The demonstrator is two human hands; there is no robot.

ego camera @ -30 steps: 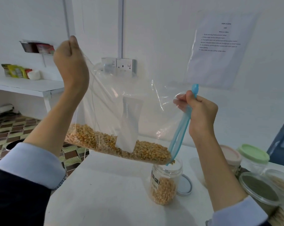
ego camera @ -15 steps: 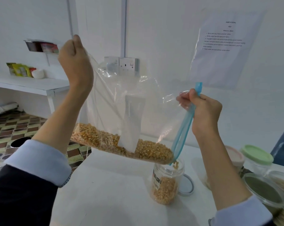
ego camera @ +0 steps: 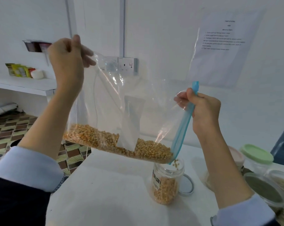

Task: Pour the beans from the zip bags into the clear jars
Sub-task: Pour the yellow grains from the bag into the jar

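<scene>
A large clear zip bag [ego camera: 121,101] with a blue zip strip hangs tilted above the white table [ego camera: 105,193]. Yellow kernels [ego camera: 105,141] lie along its lower edge. My left hand [ego camera: 66,57] pinches the bag's upper left corner, raised high. My right hand [ego camera: 203,110] grips the blue zip end on the right. The bag's lowest corner sits over an open clear jar [ego camera: 167,185], about half full of kernels, and a few kernels fall into its mouth.
The jar's lid [ego camera: 187,185] lies flat just right of it. Several other jars stand at the right, one with a green lid [ego camera: 257,154], one open with greenish contents [ego camera: 265,190]. A white shelf [ego camera: 24,85] and patterned floor lie to the left.
The bag has tilted a little more, and kernels have slid toward the zip corner and now drop into the jar. Both hands keep their hold.
</scene>
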